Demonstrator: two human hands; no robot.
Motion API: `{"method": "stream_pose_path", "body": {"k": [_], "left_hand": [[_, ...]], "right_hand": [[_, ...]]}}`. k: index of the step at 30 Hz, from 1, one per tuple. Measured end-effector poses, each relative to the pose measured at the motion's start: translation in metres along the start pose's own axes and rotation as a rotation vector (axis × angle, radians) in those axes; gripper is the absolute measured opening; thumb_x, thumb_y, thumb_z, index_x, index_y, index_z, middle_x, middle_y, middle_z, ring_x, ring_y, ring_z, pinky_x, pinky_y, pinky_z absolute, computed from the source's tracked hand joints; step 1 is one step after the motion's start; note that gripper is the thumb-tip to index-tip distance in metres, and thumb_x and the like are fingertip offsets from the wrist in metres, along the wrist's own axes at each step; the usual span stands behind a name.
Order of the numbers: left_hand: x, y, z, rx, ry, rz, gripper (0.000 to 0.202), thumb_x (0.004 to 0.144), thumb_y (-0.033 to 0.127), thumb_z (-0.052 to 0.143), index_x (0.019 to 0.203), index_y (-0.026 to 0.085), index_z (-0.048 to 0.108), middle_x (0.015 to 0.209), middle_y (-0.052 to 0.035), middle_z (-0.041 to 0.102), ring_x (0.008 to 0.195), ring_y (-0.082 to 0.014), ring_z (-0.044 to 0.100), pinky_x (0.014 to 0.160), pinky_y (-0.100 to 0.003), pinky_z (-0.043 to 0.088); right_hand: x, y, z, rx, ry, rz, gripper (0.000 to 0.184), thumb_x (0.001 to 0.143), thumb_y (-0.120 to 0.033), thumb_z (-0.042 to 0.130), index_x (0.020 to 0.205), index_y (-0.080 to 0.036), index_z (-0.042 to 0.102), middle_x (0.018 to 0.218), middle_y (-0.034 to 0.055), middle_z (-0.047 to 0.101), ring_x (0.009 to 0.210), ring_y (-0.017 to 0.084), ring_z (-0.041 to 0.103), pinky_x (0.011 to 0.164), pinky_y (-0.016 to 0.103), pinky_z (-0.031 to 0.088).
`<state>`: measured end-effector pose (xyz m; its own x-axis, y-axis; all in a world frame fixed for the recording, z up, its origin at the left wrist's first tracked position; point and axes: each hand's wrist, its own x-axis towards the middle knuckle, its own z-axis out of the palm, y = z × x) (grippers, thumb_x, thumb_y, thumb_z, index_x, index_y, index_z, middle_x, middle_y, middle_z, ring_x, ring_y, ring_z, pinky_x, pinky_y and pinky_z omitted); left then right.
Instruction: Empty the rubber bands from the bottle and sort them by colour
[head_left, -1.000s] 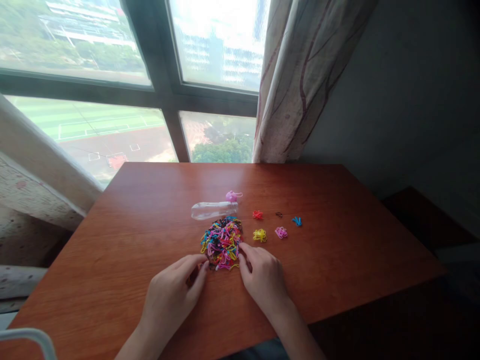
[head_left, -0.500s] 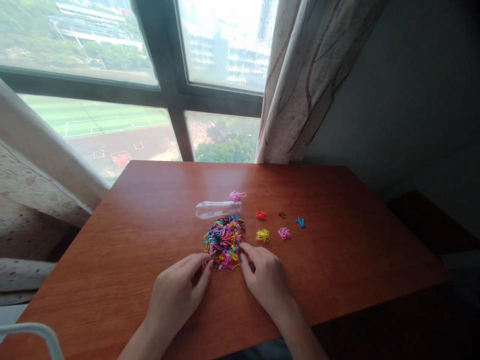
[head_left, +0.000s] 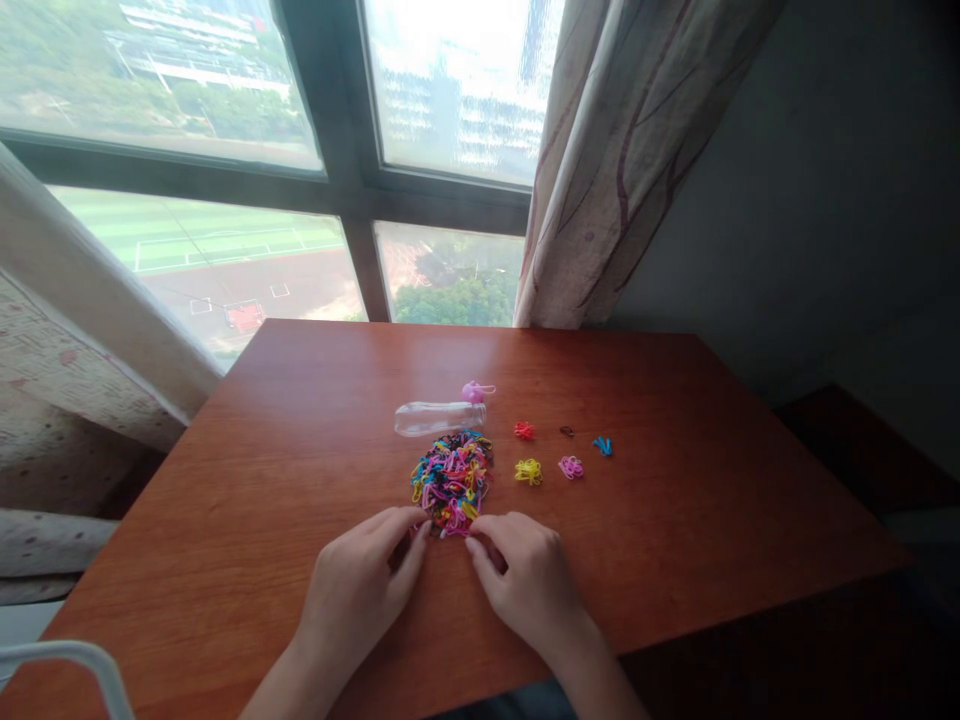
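A mixed pile of small coloured elastic bands (head_left: 452,475) lies on the table in front of me. My left hand (head_left: 371,570) is at the pile's near left edge, thumb and index finger drawn together; whatever lies between the tips is hidden. At the near right edge, my right hand (head_left: 525,570) pinches with thumb and index finger at the bands, on something too small to make out. To the right lie sorted clusters: red bands (head_left: 524,431), yellow bands (head_left: 528,472), pink bands (head_left: 571,467), blue bands (head_left: 603,447) and a dark band (head_left: 566,431).
Behind the pile a clear plastic bottle (head_left: 435,419) lies on its side, with a pink cap with a loop (head_left: 475,391) by its mouth. The brown wooden table (head_left: 315,400) reaches to a window. A pale curved rail (head_left: 75,652) shows at lower left.
My right hand has slid from the pile's right side to its near edge, closer to my left hand, its fingertips closing. My left hand has hardly moved.
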<state>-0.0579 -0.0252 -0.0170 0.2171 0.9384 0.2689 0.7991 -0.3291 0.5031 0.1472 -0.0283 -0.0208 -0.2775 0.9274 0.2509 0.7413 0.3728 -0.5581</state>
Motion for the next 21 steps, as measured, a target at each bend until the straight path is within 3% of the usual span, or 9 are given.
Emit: {"method": "stream_pose_path", "body": {"k": [5,13,18,21], "left_hand": [[0.001,0.0,0.001,0.006,-0.014,0.012,0.016,0.093,0.03,0.051,0.094,0.024,0.066,0.084,0.0008,0.074,0.071,-0.016,0.07,0.061,-0.024,0.049],[0.002,0.001,0.002,0.005,-0.026,0.04,0.018,0.093,0.03,0.049,0.094,0.023,0.066,0.086,-0.0005,0.074,0.072,-0.0165,0.07,0.064,-0.025,0.051],[0.002,0.001,0.001,-0.012,-0.013,0.062,0.017,0.093,0.029,0.05,0.094,0.024,0.066,0.086,-0.0002,0.075,0.072,-0.0161,0.07,0.063,-0.024,0.051],[0.002,0.002,0.0,-0.014,-0.01,0.067,0.018,0.093,0.029,0.049,0.092,0.023,0.066,0.084,-0.0004,0.074,0.07,-0.0157,0.07,0.062,-0.023,0.051]], "right_hand": [[0.001,-0.002,0.001,-0.051,-0.047,-0.007,0.01,0.087,-0.017,0.059,0.088,-0.024,0.067,0.073,-0.0008,0.068,0.069,0.015,0.06,0.065,0.025,0.036],[0.0,0.0,0.001,0.022,-0.006,-0.026,0.013,0.09,-0.018,0.056,0.085,-0.023,0.067,0.072,0.0004,0.068,0.068,0.015,0.06,0.066,0.025,0.038],[-0.002,0.005,-0.002,0.164,0.102,0.057,0.014,0.091,-0.023,0.056,0.086,-0.022,0.068,0.068,0.0,0.065,0.062,0.014,0.058,0.062,0.024,0.041],[-0.004,0.022,-0.011,0.178,0.216,0.136,0.017,0.092,-0.027,0.055,0.087,-0.021,0.07,0.068,0.0011,0.066,0.059,0.014,0.058,0.057,0.023,0.044]]}}
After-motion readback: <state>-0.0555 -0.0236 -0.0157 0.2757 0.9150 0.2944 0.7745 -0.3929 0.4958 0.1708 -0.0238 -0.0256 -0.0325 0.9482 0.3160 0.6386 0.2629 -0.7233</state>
